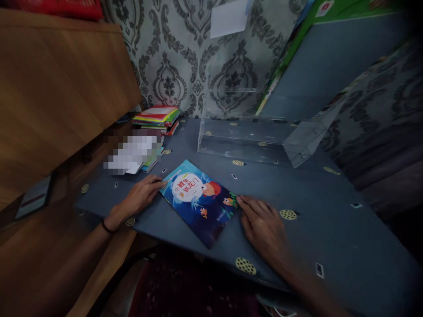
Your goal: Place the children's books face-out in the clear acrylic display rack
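Observation:
A picture book [194,220] with a blue cover, a white circle with Chinese title characters and orange fish rests at an angle near the front edge of the table. My left hand [142,196], with a dark band at the wrist, has its fingertips closed on the book's left edge. At the opposite edge, the fingers of my right hand [261,222] pinch the book by its right corner; the thumb is partly hidden. The cover faces up and the book is closed.
The table's blue-grey cover [313,189] has a yellow pineapple print. A clear acrylic rack [238,147] stands at the back, with a large green-edged board [330,66] behind it. Stacked books [157,116] and a blurred-out pile [132,152] sit left, beside a wooden cabinet [62,92].

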Available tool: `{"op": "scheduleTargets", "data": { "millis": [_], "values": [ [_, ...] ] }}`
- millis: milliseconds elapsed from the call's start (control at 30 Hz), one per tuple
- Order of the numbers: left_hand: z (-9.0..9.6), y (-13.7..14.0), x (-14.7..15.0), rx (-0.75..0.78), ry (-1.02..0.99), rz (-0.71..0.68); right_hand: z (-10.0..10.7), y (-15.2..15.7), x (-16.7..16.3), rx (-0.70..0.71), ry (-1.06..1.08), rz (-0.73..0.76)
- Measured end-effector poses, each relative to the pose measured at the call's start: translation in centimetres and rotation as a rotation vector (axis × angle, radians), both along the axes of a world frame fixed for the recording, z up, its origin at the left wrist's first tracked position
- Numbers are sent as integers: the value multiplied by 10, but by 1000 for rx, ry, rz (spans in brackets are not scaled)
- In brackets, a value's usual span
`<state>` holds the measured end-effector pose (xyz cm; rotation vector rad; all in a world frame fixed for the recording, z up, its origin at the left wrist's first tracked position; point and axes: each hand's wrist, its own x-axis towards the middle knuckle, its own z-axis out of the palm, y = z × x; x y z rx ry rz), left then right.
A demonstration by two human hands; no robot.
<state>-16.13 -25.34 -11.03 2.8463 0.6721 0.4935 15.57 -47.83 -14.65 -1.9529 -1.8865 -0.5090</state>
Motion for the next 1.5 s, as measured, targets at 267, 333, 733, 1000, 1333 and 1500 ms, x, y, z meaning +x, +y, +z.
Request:
{"op": "scheduleTargets", "data": {
  "millis": [267,333,733,1000,1333,1500],
  "values": [
    [-5,-11,-18,127,-30,21,0,-1,1,-2,31,-36],
    [-2,-15,-13,183,0,35,3,-1,-1,-27,46,-41],
    [5,-106,67,61,73,-369,16,-2,-7,-212,214,-93],
    [19,-96,152,223,245,-383,20,-2,-7,-216,245,-84],
    [15,-112,101,85,203,-453,23,-3,-8,-238,207,-104],
    [6,-130,65,48,148,-410,21,-4,-7,-208,235,-97]
  ]
}}
